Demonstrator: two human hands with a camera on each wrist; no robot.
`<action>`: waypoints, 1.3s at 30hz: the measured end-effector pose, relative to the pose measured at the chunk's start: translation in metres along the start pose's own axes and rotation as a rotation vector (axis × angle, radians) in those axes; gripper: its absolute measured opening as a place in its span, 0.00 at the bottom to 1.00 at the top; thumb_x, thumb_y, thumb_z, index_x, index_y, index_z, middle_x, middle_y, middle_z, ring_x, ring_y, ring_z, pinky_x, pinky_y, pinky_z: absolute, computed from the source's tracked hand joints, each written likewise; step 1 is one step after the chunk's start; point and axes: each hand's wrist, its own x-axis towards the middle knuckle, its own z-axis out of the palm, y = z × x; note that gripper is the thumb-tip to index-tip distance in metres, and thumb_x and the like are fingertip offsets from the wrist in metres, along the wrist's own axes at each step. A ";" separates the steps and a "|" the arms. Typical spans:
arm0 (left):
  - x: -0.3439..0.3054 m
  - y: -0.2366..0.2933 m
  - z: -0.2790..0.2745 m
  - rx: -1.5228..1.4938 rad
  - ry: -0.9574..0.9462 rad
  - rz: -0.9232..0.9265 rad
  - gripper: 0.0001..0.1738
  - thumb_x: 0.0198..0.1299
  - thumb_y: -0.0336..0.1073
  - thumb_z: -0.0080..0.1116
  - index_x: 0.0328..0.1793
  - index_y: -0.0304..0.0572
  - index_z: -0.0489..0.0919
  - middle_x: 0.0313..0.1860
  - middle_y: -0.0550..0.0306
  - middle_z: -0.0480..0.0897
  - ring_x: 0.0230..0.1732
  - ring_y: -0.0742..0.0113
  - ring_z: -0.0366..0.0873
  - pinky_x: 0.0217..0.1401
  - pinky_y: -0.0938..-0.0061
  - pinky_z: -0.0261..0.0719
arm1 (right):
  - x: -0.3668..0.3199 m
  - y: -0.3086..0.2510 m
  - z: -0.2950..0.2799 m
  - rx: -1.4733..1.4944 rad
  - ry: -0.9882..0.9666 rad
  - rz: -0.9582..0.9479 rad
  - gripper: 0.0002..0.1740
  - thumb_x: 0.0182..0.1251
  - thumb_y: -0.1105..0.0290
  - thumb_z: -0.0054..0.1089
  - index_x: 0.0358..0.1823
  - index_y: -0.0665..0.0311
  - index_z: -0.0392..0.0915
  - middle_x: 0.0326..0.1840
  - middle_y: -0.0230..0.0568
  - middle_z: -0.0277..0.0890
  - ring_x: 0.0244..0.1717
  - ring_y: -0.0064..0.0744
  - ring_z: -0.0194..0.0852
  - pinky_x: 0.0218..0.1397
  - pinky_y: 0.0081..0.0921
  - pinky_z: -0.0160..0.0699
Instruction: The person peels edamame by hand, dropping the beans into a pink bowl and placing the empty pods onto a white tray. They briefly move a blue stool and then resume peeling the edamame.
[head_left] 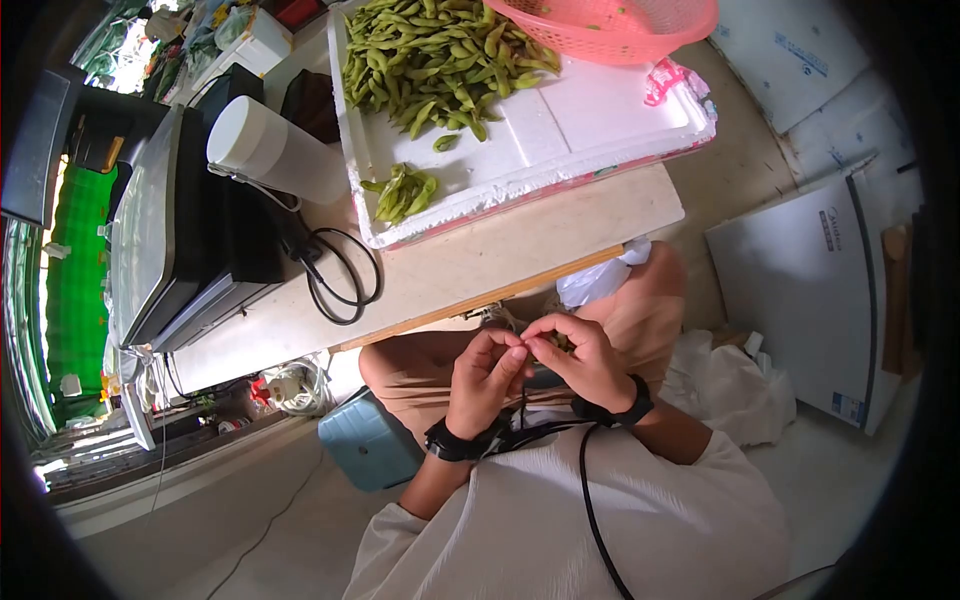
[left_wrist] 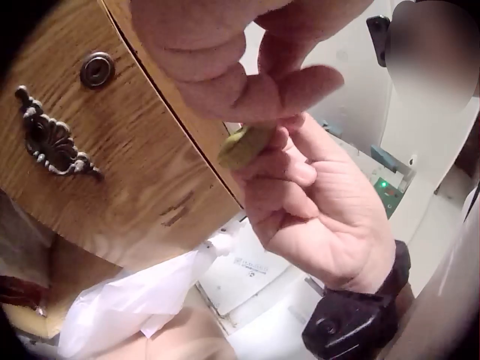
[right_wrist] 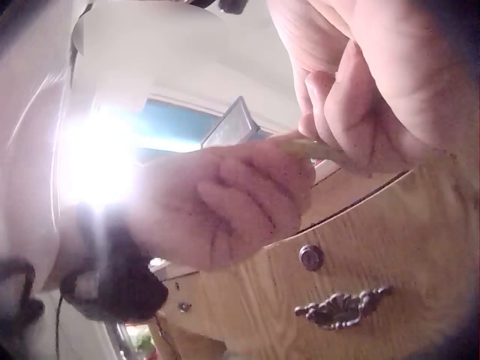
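Both hands meet fingertip to fingertip above the person's lap in the head view. The right hand point(head_left: 590, 368) curls its fingers round a green pod point(head_left: 562, 342); in the left wrist view that pod point(left_wrist: 244, 146) pokes out of the right hand point(left_wrist: 322, 199). At the pod's end, thumb and fingertips of the left hand point(head_left: 478, 390) pinch, seen also as the near left hand point(left_wrist: 217, 60). The right wrist view shows a thin part of the pod point(right_wrist: 319, 150) between the left hand point(right_wrist: 232, 202) and the right hand point(right_wrist: 390, 97), partly hidden by fingers.
On the table point(head_left: 520, 235), a white foam tray point(head_left: 530, 120) bears a large pile of pods point(head_left: 430, 55), a small separate heap point(head_left: 405, 192) and a pink basket point(head_left: 620, 35). A white container point(head_left: 275, 150) and black cable point(head_left: 350, 290) are left of it. Wooden drawers point(right_wrist: 382, 255) face the lap.
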 end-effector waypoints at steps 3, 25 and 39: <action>-0.005 0.010 0.005 -0.042 -0.083 0.038 0.07 0.69 0.29 0.50 0.50 0.36 0.69 0.36 0.57 0.79 0.32 0.74 0.78 0.35 0.80 0.79 | -0.003 -0.009 -0.003 0.174 -0.035 0.177 0.08 0.66 0.75 0.59 0.43 0.71 0.76 0.33 0.36 0.78 0.28 0.17 0.76 0.32 0.16 0.74; -0.007 0.000 0.002 0.439 0.016 0.310 0.07 0.67 0.25 0.50 0.46 0.39 0.64 0.28 0.58 0.80 0.25 0.78 0.74 0.27 0.81 0.71 | 0.003 -0.019 -0.005 -0.099 -0.163 -0.051 0.09 0.69 0.72 0.53 0.44 0.70 0.79 0.31 0.41 0.75 0.31 0.30 0.74 0.35 0.22 0.72; -0.008 0.137 -0.006 0.703 0.332 0.727 0.11 0.68 0.23 0.42 0.56 0.35 0.66 0.37 0.49 0.82 0.32 0.74 0.77 0.35 0.82 0.75 | 0.033 -0.057 -0.039 0.956 0.051 0.335 0.10 0.74 0.65 0.47 0.34 0.60 0.69 0.28 0.34 0.68 0.18 0.16 0.54 0.18 0.10 0.52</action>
